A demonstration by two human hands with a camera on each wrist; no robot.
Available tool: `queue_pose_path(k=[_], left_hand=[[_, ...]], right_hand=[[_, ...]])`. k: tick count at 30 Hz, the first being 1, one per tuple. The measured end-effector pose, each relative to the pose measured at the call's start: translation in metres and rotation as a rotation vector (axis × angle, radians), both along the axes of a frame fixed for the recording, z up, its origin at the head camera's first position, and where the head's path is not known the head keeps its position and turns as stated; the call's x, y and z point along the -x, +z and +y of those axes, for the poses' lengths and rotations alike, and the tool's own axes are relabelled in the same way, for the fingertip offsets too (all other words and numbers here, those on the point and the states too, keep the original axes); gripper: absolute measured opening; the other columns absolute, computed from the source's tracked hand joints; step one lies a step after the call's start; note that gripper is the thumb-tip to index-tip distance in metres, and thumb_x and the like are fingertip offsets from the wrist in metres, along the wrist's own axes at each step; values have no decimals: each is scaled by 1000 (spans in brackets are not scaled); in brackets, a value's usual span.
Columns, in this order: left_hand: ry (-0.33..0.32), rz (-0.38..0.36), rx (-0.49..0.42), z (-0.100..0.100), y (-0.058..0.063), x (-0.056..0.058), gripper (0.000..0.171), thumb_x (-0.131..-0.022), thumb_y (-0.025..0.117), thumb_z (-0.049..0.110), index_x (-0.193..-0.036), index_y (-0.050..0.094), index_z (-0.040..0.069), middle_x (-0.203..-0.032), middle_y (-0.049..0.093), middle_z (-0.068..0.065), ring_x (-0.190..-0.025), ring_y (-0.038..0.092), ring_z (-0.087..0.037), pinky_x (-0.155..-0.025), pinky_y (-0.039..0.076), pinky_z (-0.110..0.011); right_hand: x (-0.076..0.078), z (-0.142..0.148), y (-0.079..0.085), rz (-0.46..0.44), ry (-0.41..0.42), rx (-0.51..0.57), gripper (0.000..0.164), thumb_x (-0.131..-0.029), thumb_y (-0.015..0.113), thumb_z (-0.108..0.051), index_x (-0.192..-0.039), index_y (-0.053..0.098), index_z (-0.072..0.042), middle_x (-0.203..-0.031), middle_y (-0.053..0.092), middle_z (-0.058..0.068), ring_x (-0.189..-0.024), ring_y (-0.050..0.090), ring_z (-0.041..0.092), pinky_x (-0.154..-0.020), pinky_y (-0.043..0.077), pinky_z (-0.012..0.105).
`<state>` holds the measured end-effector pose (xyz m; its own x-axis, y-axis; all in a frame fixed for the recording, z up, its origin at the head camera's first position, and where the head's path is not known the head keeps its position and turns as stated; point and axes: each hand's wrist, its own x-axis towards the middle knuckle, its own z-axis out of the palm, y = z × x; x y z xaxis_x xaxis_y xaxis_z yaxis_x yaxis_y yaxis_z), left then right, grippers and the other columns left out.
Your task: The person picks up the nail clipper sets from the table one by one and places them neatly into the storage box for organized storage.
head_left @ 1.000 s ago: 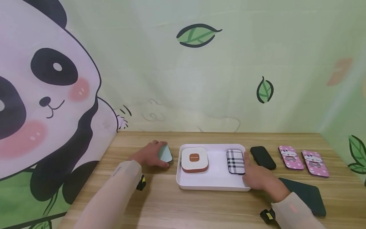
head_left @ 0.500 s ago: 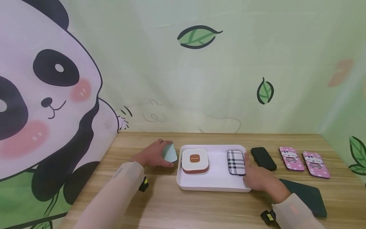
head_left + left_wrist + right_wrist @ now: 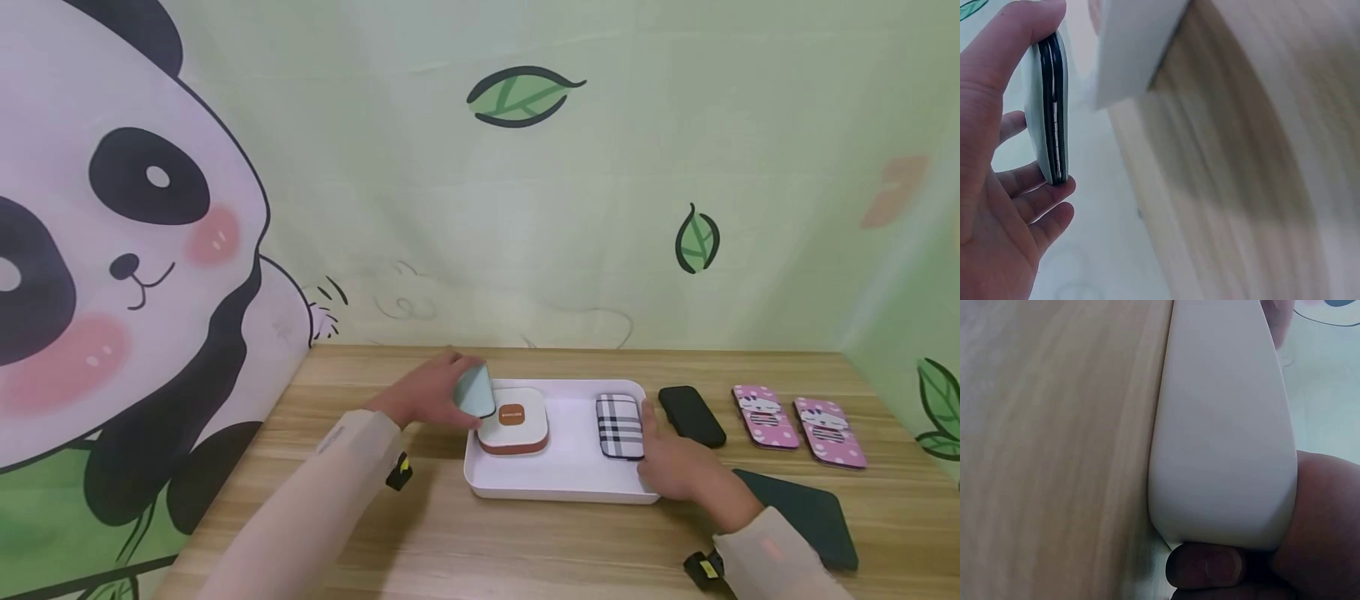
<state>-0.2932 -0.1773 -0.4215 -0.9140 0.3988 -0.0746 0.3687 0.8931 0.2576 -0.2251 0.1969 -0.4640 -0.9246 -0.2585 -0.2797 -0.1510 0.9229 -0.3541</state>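
so the tray (image 3: 573,471) holds a white box (image 3: 513,429) and plaid case (image 3: 619,427).

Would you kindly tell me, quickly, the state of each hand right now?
Left hand: closed, holding the flat, pale mint-green case with a dark edge.
Right hand: closed, gripping the end of the white, rectangular tray.

The tray (image 3: 566,482) looks like smooth, low-sheen white plastic; the tabletop (image 3: 570,546) shows wood grain. The pale mint clamshell case (image 3: 476,393) has smooth faces and glossy dark edges. The backdrop (image 3: 375,167) resembles creased cloth.
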Motion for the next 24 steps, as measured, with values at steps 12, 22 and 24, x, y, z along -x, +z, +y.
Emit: queue_pose_path(k=[12,22,24], left_hand=[[-52,32,3,36,16,0,98,-69,78,68,-151,39,33,-140,48,-6,-108,56,-25,-87,53,-43],[-60,9,-36,69,26,-2,98,-71,78,66,-153,35,35,-140,46,-1,-107,55,-21,-82,56,-39],[-60,16,-32,76,29,-3,97,-71,78,66,-153,35,37,-141,46,0,-106,55,-21,-80,56,-37]], right_hand=[[0,-1,-2,-2,-5,8,87,-94,50,-15,-156,-8,6,-60,46,1,-47,40,14,-47,30,30],[-2,-1,4,-19,-17,10,87,-95,50,-15,-157,-8,5,-61,48,3,-48,42,16,-48,32,30],[-2,-2,3,-20,-14,11,87,-95,50,-16,-157,-8,5,-61,48,3,-48,42,16,-48,32,30]])
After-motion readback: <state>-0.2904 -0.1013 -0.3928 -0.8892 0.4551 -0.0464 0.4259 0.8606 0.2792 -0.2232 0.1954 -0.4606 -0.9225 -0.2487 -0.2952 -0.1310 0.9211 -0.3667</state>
